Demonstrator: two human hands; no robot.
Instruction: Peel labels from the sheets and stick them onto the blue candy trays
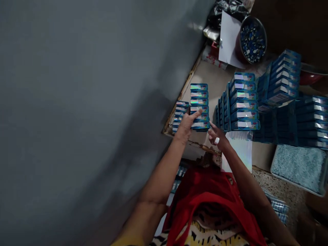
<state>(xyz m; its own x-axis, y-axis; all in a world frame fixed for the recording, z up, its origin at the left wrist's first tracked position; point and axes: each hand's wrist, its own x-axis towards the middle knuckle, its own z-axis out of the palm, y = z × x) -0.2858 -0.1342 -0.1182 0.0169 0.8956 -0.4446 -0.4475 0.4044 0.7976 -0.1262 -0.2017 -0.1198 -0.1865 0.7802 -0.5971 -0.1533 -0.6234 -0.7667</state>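
Boxes [199,94] stood in a row on the table [217,78], their near end between the hands. The left hand [186,124] lay along their left side, thumb across the near boxes; its fingers were hidden, leaving its hold unclear. The right hand [218,137], fingers partly curled, was at their near right corner, its grip also unclear. Larger stacks [244,105] stood rightward.

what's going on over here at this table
The person's left hand is on a short row of blue boxes, its thumb across them. The right hand is at the row's near right corner; whether it touches is hard to tell. More blue boxes stand stacked to the right, and a bowl of small blue and silvery pieces sits at the far side.
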